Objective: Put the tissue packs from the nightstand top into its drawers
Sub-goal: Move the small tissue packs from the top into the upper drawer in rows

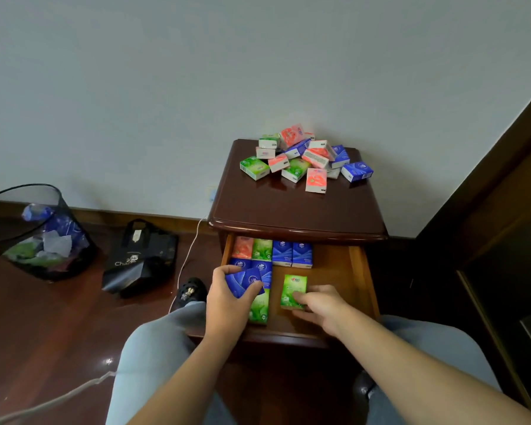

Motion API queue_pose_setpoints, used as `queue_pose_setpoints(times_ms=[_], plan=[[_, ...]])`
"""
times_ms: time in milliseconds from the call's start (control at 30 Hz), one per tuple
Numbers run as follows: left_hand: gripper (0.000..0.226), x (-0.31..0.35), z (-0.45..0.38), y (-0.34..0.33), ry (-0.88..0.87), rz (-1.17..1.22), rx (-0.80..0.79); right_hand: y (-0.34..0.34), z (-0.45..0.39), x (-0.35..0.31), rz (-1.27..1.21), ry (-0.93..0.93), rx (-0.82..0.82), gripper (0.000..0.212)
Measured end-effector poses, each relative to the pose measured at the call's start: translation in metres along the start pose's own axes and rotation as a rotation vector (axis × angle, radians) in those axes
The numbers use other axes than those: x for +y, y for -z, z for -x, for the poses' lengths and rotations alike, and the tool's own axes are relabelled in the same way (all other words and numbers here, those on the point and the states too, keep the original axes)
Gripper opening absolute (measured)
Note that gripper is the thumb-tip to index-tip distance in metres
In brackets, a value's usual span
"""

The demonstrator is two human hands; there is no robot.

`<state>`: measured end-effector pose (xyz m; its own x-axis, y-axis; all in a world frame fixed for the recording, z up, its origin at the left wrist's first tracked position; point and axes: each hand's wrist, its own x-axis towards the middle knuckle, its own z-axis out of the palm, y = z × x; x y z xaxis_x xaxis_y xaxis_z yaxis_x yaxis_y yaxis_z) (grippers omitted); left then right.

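My left hand (227, 305) gripping 1 blue pack (245, 283); right hand (319, 305), fingers straight, atop 1 green pack (293, 289) in drawer (334, 265).

Left hand (227, 297) grips blue pack (246, 282); right hand (321, 305) touches green pack (293, 291) in drawer (334, 265).

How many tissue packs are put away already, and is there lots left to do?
Several packs already lie in rows in the open drawer. Right now the left hand holds a blue pack over the drawer, and the right hand touches a green pack inside it. A big pile still sits on the nightstand top, so well over half remains.
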<state>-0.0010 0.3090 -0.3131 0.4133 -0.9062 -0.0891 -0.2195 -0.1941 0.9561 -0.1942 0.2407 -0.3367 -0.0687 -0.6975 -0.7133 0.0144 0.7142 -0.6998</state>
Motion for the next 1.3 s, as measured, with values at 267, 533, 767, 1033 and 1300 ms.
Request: queue_pose_setpoints(times_ms=[267, 533, 767, 1033, 1300], plan=[[0.034, -0.008, -0.003, 0.009, 0.059, 0.114, -0.116, -0.022, -0.024, 0.010, 0.087, 0.093, 0.261, 0.041], [0.032, -0.009, -0.009, 0.007, 0.103, 0.198, -0.097, -0.035, -0.035, 0.008, -0.011, 0.137, 0.254, 0.029], [0.033, -0.007, -0.007, 0.007, 0.091, 0.177, -0.117, -0.041, -0.044, 0.006, 0.000, 0.163, 0.286, 0.025], [0.048, -0.007, -0.008, 0.007, 0.067, 0.101, -0.188, -0.027, -0.033, -0.004, 0.208, 0.183, 0.227, 0.015], [0.043, 0.009, -0.009, -0.024, 0.074, 0.068, -0.141, -0.010, 0.011, -0.029, -0.082, 0.144, -0.013, 0.027]])
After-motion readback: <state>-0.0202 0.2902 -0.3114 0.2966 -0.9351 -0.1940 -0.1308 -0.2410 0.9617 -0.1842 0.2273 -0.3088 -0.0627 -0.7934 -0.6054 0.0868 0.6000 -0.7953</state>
